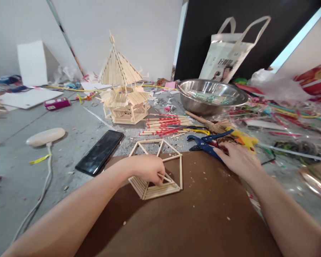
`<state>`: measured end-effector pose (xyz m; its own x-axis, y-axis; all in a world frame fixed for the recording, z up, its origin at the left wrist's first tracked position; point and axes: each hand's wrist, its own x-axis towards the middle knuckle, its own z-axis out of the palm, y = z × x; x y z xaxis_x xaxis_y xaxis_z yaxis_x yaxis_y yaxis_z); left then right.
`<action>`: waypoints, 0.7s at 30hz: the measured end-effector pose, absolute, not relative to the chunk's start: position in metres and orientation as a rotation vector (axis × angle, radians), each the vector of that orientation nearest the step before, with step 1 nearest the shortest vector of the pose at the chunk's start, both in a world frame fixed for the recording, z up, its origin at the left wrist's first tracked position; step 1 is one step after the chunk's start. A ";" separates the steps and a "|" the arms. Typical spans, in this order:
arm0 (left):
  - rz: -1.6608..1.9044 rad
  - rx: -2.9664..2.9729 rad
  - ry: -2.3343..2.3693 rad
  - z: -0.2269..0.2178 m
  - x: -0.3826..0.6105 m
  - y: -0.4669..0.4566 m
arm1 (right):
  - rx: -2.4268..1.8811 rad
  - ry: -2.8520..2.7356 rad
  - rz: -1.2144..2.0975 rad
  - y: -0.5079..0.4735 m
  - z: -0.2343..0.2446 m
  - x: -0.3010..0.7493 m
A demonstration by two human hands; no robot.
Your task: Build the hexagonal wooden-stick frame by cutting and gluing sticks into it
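A hexagonal frame of thin wooden sticks (181,173) lies on the brown board, its near sections partly filled with sticks side by side. My left hand (151,167) is closed over the middle of this frame, pinching a short wooden stick (164,177) above the near section. Part of the frame is hidden under that hand. To the right, my right hand (239,159) is on the blue-handled pliers (203,143), its thumb against the lower handle and the fingers curled over it. Beside its fingertips lies a yellow tool (244,140), perhaps a glue gun.
Behind the frame stands a stick pavilion (123,92). Red-wrapped stick bundles (166,124) and scissors (195,128) lie near a steel bowl (186,100). A phone (100,151) and white corded device (46,137) are left. A brown board (203,214) covers the front.
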<state>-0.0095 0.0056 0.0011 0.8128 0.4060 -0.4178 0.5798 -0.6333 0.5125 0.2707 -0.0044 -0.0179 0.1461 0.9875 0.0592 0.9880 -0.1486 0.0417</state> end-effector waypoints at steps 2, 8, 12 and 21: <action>-0.285 2.302 0.712 0.003 -0.010 0.007 | -2.419 -2.057 -0.008 -0.003 -0.020 0.272; -0.008 2.095 0.853 0.002 -0.011 0.011 | -2.319 -2.079 -0.065 -0.004 -0.025 0.275; 0.094 1.955 0.940 -0.002 -0.009 0.012 | -2.322 -2.047 -0.026 -0.007 -0.016 0.274; 0.279 1.797 0.949 -0.001 -0.002 0.009 | -2.650 -1.423 -0.174 0.002 -0.021 0.331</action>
<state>-0.0023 0.0090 -0.0011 0.6602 0.7130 -0.2362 0.4722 -0.1494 0.8687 0.3308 0.0021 -0.0215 0.5491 0.8200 0.1617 0.8348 -0.5475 -0.0584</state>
